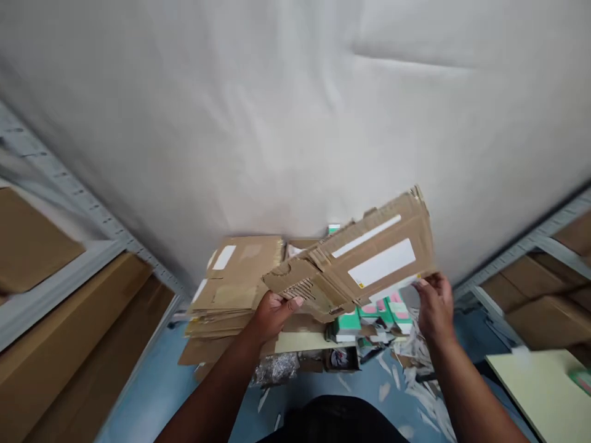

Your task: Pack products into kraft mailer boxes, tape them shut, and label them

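Note:
A flattened brown cardboard box (pixel 364 258) with white labels is held up in the air by both hands, tilted up to the right. My left hand (pixel 273 314) grips its lower left corner, fingers curled round the torn edge. My right hand (pixel 434 304) pinches its lower right edge. Below and to the left lies a stack of flattened cardboard (pixel 228 295) against the white wall. Under the held box are small green, pink and white packets (pixel 369 317) on the floor.
Metal shelving with brown cartons stands at the left (pixel 55 320) and at the right (pixel 540 289). Paper scraps (pixel 415 363) litter the blue floor. A pale green board (pixel 545 387) lies at the lower right. The white wall (pixel 295 111) fills the background.

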The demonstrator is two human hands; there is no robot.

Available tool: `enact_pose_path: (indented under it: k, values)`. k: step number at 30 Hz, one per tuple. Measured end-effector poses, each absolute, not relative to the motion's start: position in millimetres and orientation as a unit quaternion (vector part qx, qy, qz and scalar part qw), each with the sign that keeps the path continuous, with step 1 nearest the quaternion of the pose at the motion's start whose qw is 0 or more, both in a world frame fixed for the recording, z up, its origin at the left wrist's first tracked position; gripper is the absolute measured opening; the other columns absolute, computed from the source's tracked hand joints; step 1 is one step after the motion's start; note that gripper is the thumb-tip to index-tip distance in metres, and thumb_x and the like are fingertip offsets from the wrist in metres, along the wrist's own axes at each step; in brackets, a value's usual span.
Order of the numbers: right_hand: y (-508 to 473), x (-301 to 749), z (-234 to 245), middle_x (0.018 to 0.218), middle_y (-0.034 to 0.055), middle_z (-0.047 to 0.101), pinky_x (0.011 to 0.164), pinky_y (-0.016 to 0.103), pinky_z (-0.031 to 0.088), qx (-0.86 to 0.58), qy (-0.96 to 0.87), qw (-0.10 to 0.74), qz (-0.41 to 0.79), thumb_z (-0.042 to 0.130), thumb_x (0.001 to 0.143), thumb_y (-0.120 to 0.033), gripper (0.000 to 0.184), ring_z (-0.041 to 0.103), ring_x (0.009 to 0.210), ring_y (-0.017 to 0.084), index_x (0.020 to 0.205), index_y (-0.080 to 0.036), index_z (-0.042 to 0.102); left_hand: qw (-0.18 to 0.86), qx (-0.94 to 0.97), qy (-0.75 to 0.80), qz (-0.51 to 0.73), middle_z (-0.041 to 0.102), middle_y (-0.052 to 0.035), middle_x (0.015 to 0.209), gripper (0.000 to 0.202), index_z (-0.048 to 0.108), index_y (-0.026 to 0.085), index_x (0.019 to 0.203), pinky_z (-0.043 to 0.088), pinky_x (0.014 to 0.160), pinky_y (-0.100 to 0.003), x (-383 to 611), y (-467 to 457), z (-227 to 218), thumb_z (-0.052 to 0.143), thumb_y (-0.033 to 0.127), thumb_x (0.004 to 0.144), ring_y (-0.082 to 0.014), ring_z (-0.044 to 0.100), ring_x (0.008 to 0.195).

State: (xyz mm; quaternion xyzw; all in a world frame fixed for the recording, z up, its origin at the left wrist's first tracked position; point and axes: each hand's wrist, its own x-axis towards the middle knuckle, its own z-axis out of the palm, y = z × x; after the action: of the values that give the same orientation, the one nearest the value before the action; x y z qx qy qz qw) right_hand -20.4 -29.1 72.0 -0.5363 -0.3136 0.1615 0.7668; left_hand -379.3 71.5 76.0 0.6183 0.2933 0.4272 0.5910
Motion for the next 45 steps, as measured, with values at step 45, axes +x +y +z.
enact_pose_path:
  k: [45]
  values:
    - [-503.8, 354.3, -89.4, 0.136, 0.0112, 0.065, 0.108, 0.05, 0.049, -0.683, 0.163, 0.706, -0.086, 0.051, 0.089, -0.076, 0.065, 0.058, 0.13, 0.031, 0.126, -0.026, 0.068, 0.722, 0.674, 0.024, -0.153, 0.066, -0.0063, 0.117, 0.045, 0.053, 0.024, 0.114, 0.055, 0.089, -0.038, 490.7, -205.8, -45.6, 0.062, 0.058, 0.086, -0.0246, 0.064, 0.113]
